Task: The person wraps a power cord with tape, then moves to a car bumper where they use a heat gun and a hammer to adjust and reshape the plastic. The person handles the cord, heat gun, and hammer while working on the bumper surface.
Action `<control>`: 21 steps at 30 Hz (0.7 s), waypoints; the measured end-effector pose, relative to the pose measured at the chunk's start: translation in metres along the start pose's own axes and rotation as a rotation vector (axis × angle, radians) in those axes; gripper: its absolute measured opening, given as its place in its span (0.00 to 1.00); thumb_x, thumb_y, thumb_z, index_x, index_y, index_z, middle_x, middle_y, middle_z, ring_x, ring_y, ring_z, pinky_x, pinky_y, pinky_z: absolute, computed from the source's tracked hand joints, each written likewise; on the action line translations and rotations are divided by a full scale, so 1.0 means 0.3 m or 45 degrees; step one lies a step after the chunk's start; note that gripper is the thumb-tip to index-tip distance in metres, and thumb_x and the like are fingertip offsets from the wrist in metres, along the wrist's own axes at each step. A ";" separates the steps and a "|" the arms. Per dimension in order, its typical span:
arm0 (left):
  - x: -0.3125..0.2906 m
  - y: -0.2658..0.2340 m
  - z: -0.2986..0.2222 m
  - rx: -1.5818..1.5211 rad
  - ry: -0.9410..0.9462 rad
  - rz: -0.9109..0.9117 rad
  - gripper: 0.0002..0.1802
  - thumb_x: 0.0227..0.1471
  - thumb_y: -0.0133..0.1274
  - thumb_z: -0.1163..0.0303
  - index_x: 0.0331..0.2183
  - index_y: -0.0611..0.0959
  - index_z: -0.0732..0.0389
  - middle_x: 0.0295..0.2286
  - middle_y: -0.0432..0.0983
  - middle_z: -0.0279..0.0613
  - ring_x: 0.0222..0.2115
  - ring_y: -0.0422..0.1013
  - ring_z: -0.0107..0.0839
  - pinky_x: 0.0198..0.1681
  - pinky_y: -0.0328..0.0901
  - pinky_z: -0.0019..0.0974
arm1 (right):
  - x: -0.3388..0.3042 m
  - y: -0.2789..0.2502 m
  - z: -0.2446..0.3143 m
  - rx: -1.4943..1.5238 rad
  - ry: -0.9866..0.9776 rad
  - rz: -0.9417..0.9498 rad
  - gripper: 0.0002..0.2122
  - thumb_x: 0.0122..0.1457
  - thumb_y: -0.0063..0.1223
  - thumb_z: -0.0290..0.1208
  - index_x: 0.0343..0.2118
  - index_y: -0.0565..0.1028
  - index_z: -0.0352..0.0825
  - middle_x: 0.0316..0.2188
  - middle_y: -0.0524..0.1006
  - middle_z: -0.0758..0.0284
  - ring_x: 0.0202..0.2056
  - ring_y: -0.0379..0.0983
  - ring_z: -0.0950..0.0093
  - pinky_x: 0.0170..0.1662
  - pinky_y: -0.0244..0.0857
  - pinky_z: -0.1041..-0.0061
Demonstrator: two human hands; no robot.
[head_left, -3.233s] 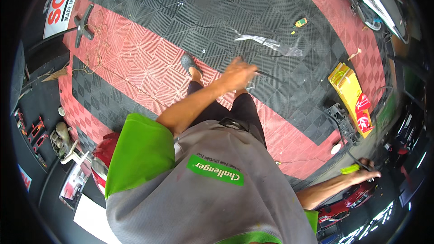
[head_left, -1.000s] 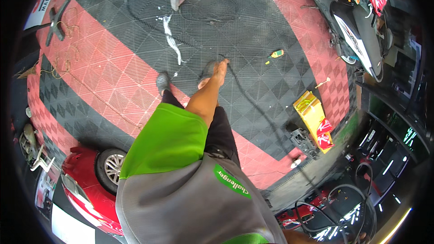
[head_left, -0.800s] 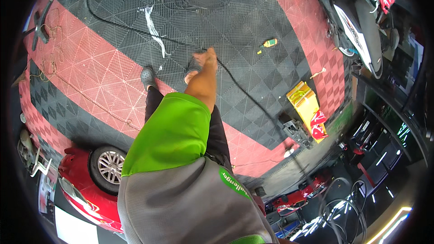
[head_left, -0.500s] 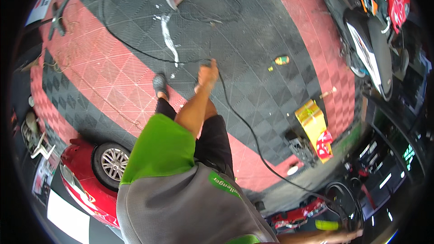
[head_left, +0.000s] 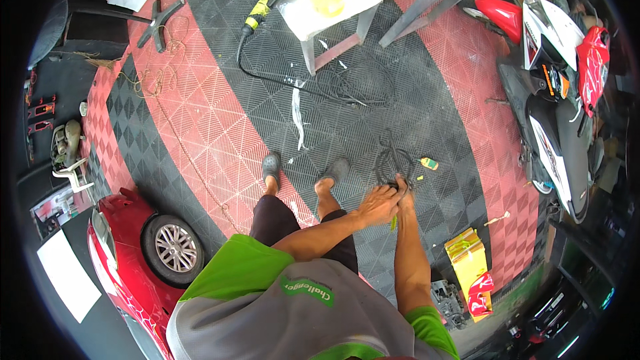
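The left hand (head_left: 378, 207) and right hand (head_left: 403, 191) meet at about one o'clock from the torso (head_left: 300, 323), touching or nearly so. The left forearm (head_left: 320, 238) slants across the front of the body, pointing toward two o'clock, its back uppermost; the left hand is closed, fingers curled toward the right hand. The right forearm (head_left: 411, 263) runs almost straight to twelve o'clock, the right hand also closed, its fingers partly hidden. The left elbow is bent out to the side. Both legs reach toward twelve o'clock, the left foot (head_left: 271, 167) and right foot (head_left: 333, 173) planted apart.
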State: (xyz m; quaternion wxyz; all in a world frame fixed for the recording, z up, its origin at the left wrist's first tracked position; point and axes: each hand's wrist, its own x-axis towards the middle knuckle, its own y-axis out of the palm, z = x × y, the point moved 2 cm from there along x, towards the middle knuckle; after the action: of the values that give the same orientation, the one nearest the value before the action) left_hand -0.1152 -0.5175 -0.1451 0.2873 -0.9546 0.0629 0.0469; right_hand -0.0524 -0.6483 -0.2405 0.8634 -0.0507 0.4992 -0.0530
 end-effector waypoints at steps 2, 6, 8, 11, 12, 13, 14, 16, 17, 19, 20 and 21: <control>0.008 0.040 0.042 -0.073 -0.054 -0.046 0.34 0.49 0.53 0.73 0.59 0.69 0.64 0.35 0.74 0.51 0.39 0.69 0.48 0.46 0.66 0.47 | 0.035 0.071 0.023 0.112 0.065 0.259 0.20 0.54 0.66 0.41 0.42 0.76 0.30 0.42 0.75 0.63 0.40 0.71 0.67 0.46 0.67 0.67; 0.030 -0.041 0.022 -0.066 -0.224 -0.021 0.35 0.49 0.51 0.75 0.61 0.68 0.59 0.34 0.75 0.51 0.38 0.72 0.49 0.45 0.69 0.48 | -0.020 0.125 0.109 0.070 0.236 0.452 0.22 0.53 0.67 0.42 0.43 0.75 0.31 0.41 0.74 0.62 0.42 0.70 0.66 0.47 0.67 0.67; 0.046 -0.052 0.016 -0.069 -0.252 -0.026 0.34 0.50 0.50 0.76 0.61 0.68 0.59 0.35 0.76 0.52 0.38 0.73 0.51 0.45 0.69 0.49 | 0.017 0.107 0.074 0.057 0.183 0.450 0.20 0.53 0.66 0.43 0.41 0.76 0.33 0.38 0.74 0.63 0.40 0.71 0.67 0.45 0.68 0.67; 0.020 -0.027 0.000 -0.198 -0.313 0.011 0.33 0.51 0.48 0.76 0.61 0.68 0.60 0.39 0.77 0.54 0.41 0.74 0.52 0.47 0.70 0.48 | -0.009 0.070 0.047 0.083 0.294 0.478 0.18 0.53 0.66 0.43 0.36 0.76 0.34 0.32 0.74 0.66 0.35 0.72 0.70 0.41 0.68 0.69; 0.012 -0.005 0.018 -0.287 -0.317 -0.015 0.32 0.52 0.46 0.76 0.61 0.68 0.61 0.41 0.77 0.55 0.42 0.75 0.51 0.47 0.70 0.46 | 0.006 0.054 0.030 0.100 0.328 0.518 0.17 0.53 0.66 0.43 0.36 0.76 0.34 0.31 0.75 0.66 0.34 0.72 0.70 0.40 0.69 0.69; 0.011 0.008 0.037 -0.365 -0.315 -0.045 0.32 0.53 0.45 0.77 0.61 0.67 0.61 0.43 0.77 0.56 0.44 0.75 0.51 0.48 0.70 0.44 | 0.006 0.055 0.003 0.165 0.318 0.493 0.16 0.54 0.65 0.41 0.36 0.76 0.33 0.29 0.74 0.66 0.32 0.72 0.71 0.37 0.69 0.71; 0.005 -0.008 0.031 -0.498 -0.376 0.003 0.31 0.54 0.44 0.76 0.61 0.67 0.61 0.44 0.76 0.58 0.44 0.74 0.53 0.49 0.69 0.47 | 0.007 0.059 -0.009 0.142 0.265 0.454 0.16 0.54 0.65 0.41 0.36 0.76 0.33 0.28 0.74 0.67 0.31 0.72 0.71 0.36 0.69 0.71; -0.012 -0.071 -0.020 -0.760 -0.503 0.136 0.30 0.55 0.41 0.75 0.60 0.68 0.61 0.45 0.75 0.62 0.46 0.73 0.58 0.51 0.67 0.52 | -0.003 0.050 -0.024 0.116 0.169 0.351 0.15 0.55 0.65 0.40 0.36 0.76 0.33 0.26 0.74 0.68 0.29 0.71 0.71 0.35 0.68 0.72; -0.043 -0.053 -0.015 -0.871 -0.420 0.056 0.31 0.56 0.39 0.75 0.62 0.66 0.61 0.46 0.76 0.62 0.47 0.73 0.57 0.52 0.66 0.51 | 0.001 0.048 -0.044 0.155 0.215 0.302 0.14 0.56 0.64 0.40 0.35 0.77 0.35 0.25 0.73 0.70 0.26 0.68 0.74 0.30 0.66 0.73; -0.092 -0.040 0.020 -1.188 -0.451 0.114 0.34 0.56 0.38 0.75 0.65 0.62 0.59 0.34 0.72 0.43 0.32 0.68 0.32 0.36 0.65 0.33 | 0.022 0.035 -0.067 0.232 0.292 0.210 0.12 0.57 0.63 0.42 0.33 0.78 0.39 0.23 0.72 0.74 0.19 0.63 0.80 0.21 0.60 0.76; -0.107 -0.053 0.034 -1.299 -0.479 0.134 0.35 0.56 0.38 0.74 0.66 0.60 0.59 0.29 0.70 0.36 0.26 0.65 0.23 0.30 0.63 0.26 | 0.027 0.025 -0.059 0.191 0.293 0.190 0.12 0.57 0.63 0.42 0.33 0.78 0.39 0.23 0.72 0.74 0.18 0.61 0.81 0.20 0.58 0.78; -0.115 -0.097 0.039 -1.325 -0.520 0.150 0.36 0.56 0.39 0.74 0.66 0.59 0.58 0.26 0.67 0.34 0.23 0.61 0.20 0.27 0.59 0.23 | 0.015 0.017 -0.038 0.147 0.295 0.169 0.11 0.57 0.63 0.42 0.33 0.78 0.39 0.22 0.71 0.75 0.17 0.59 0.82 0.18 0.56 0.79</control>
State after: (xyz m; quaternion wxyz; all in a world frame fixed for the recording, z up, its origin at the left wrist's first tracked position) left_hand -0.1456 -0.4836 -0.1348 -0.2181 -0.9369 0.0276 0.2717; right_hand -0.0598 -0.6443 -0.2508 0.8031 0.0388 0.5938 -0.0298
